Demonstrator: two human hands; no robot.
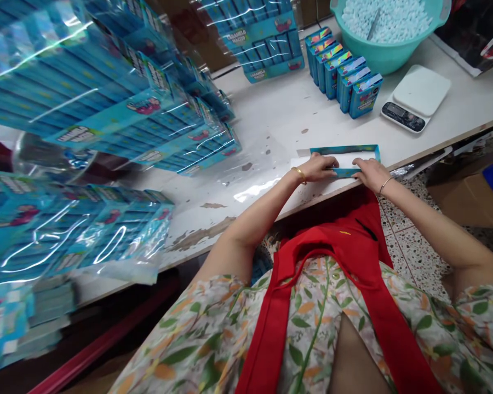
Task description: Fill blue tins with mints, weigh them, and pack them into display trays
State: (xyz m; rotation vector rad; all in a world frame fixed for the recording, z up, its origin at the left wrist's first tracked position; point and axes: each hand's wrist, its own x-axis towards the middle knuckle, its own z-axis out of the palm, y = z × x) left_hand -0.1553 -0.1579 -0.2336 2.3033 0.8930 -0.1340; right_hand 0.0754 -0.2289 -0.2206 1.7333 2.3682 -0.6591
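Note:
A shallow cardboard display tray [345, 149], blue outside and white inside, lies at the table's front edge before me. My left hand [319, 167] grips its near wall toward the left end, with the thumb and fingertips bent over the side. On the same wall, farther right, my right hand [370, 172] is closed with fingertips over the edge. A white flap sticks out at the tray's left end, partly covered by my left hand. Beyond the tray stands a row of small blue candy boxes [363, 98], upright with open top flaps.
Plastic-wrapped stacks of filled blue trays [139, 109] crowd the left side, with another stack [267, 52] at the back. A turquoise basin [390, 52] of pale blue candies with a scoop stands behind a white kitchen scale [421, 96]. Cardboard boxes [468, 191] sit at right.

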